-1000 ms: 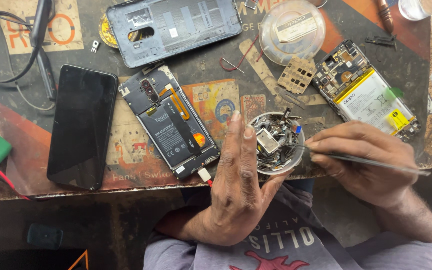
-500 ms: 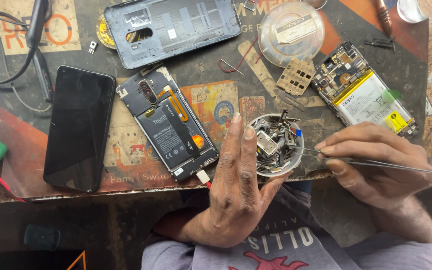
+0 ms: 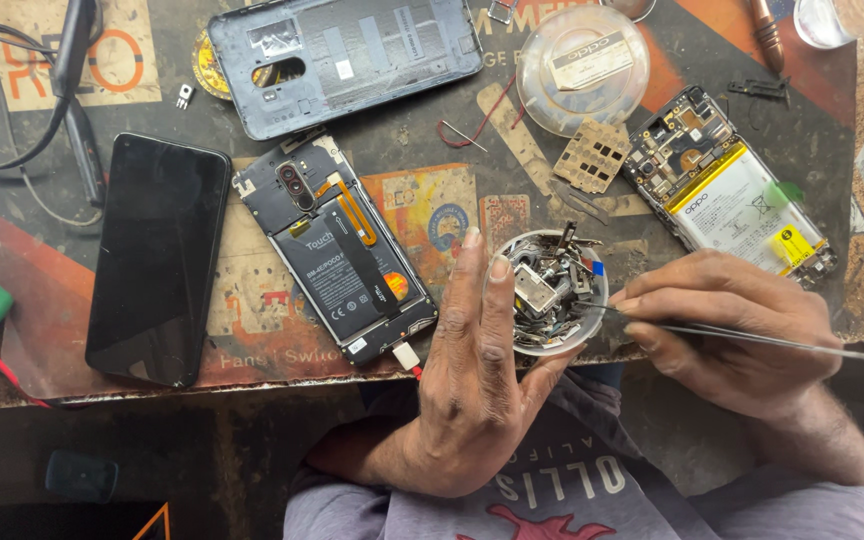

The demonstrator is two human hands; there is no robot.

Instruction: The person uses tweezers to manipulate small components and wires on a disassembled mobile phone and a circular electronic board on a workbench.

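My left hand cups a small white bowl full of tiny metal phone parts at the near edge of the bench, fingers pointing up along its left side. My right hand pinches a pair of thin metal tweezers, whose tips reach into the bowl from the right. Just left of the bowl lies an opened phone with its black battery and orange flex cable exposed.
A black phone screen lies at the left. A dark back cover sits at the top. A second opened phone with a white battery lies at the right, a clear round lid and a perforated brown piece behind the bowl. Cables trail at the top left.
My right hand with the tweezers has drifted slightly right and down while the tips stay in the bowl. My left hand keeps its hold on the bowl.
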